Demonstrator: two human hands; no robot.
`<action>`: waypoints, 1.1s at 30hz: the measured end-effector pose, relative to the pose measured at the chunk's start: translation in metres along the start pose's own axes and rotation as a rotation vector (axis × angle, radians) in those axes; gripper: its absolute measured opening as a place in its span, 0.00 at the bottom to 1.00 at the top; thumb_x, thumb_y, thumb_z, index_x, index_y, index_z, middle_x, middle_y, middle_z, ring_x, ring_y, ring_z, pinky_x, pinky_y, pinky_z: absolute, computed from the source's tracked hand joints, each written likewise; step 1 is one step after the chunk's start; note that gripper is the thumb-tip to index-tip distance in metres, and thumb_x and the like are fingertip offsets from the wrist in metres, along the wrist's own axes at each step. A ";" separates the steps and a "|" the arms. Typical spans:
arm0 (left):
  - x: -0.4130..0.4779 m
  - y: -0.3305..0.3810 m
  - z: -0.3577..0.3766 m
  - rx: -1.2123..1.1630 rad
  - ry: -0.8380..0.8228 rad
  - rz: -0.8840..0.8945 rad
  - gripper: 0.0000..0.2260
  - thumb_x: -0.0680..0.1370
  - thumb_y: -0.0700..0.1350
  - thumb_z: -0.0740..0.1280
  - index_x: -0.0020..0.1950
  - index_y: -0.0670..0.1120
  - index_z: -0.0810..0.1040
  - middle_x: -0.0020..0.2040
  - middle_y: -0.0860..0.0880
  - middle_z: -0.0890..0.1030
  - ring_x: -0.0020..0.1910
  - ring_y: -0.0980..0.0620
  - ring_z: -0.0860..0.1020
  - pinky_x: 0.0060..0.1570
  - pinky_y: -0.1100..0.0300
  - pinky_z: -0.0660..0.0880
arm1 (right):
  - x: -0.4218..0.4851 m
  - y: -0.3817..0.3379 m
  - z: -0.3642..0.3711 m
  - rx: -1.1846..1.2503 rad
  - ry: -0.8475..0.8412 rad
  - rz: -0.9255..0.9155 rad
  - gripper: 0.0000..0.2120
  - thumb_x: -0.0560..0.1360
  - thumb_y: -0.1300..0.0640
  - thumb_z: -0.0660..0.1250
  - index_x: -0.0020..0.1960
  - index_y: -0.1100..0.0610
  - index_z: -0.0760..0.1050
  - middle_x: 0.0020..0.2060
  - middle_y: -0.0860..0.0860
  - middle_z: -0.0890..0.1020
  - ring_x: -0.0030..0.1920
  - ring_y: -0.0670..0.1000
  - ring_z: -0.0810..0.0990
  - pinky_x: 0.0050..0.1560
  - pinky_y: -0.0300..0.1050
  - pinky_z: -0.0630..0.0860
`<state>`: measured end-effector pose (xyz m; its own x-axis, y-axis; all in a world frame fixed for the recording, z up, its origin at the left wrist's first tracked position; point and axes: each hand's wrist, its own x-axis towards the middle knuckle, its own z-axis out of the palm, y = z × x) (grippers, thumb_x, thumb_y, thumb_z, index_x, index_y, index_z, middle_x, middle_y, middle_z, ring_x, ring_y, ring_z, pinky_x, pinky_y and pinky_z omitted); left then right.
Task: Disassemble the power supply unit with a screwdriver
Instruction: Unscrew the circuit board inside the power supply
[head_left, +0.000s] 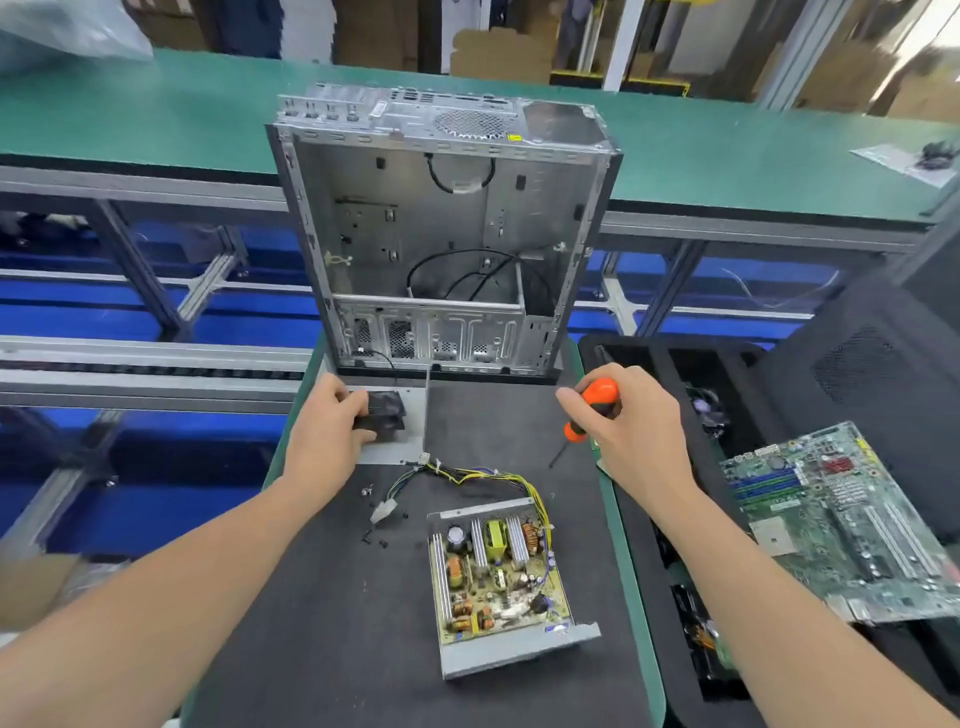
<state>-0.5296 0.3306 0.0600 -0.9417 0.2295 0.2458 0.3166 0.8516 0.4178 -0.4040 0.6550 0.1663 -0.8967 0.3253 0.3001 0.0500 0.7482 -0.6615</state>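
Note:
The opened power supply lies on the dark mat, its circuit board bare in a grey metal tray, with a yellow and black cable bundle running off to the upper left. My left hand grips a black fan that sits on the grey metal cover plate. My right hand holds an orange and black screwdriver, tip pointing down to the mat. Several small screws lie left of the power supply.
An empty computer case stands upright at the mat's far edge. A green motherboard rests on black trays at the right. A green conveyor bench runs across the back, with metal rails at the left.

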 end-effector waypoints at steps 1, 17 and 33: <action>0.000 -0.001 0.002 0.009 -0.012 -0.003 0.16 0.70 0.33 0.80 0.45 0.40 0.73 0.49 0.47 0.68 0.42 0.43 0.71 0.40 0.50 0.75 | -0.001 0.002 0.002 0.023 0.000 0.012 0.08 0.76 0.45 0.75 0.44 0.47 0.80 0.40 0.46 0.79 0.45 0.43 0.77 0.43 0.29 0.67; -0.046 0.025 0.001 0.021 -0.329 -0.138 0.08 0.77 0.56 0.71 0.43 0.53 0.80 0.46 0.55 0.75 0.46 0.51 0.79 0.45 0.56 0.74 | -0.068 0.082 0.053 -0.014 -0.222 0.199 0.11 0.71 0.61 0.79 0.43 0.52 0.78 0.42 0.49 0.79 0.46 0.49 0.79 0.47 0.44 0.74; -0.039 0.079 -0.027 -0.417 -0.328 -0.526 0.12 0.77 0.50 0.69 0.55 0.46 0.71 0.38 0.52 0.87 0.45 0.49 0.81 0.43 0.54 0.74 | -0.017 0.020 0.057 -0.106 -0.674 0.167 0.19 0.78 0.46 0.72 0.66 0.52 0.81 0.53 0.50 0.85 0.56 0.51 0.82 0.50 0.43 0.75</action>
<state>-0.4644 0.3762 0.1069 -0.9456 0.0255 -0.3244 -0.2298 0.6535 0.7212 -0.4126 0.6311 0.1086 -0.9488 0.0370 -0.3138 0.2226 0.7832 -0.5806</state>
